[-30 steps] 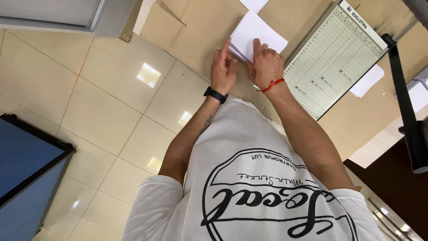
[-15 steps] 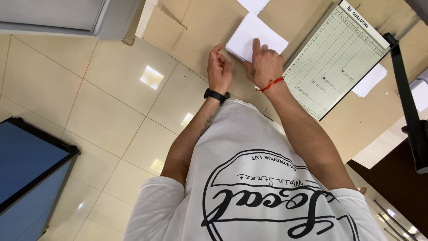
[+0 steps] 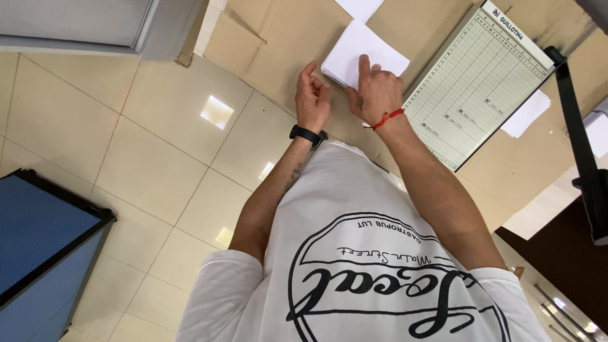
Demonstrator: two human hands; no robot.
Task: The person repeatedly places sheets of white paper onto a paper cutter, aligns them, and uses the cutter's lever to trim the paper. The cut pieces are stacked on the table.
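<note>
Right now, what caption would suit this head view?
Right hand presses white paper stack on cardboard; left hand beside it, near paper cutter.

**Left hand slides off the paper**

The left hand (image 3: pixel 313 96) was up at the corner of the white paper stack (image 3: pixel 364 54). Now it has come back a little and sits beside the stack, fingers curled. The right hand (image 3: pixel 375 92) now points one finger onto the paper.

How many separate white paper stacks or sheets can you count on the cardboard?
3: one stack under the right hand, one sheet at the top edge, one beside the paper cutter. More may be hidden.
</note>
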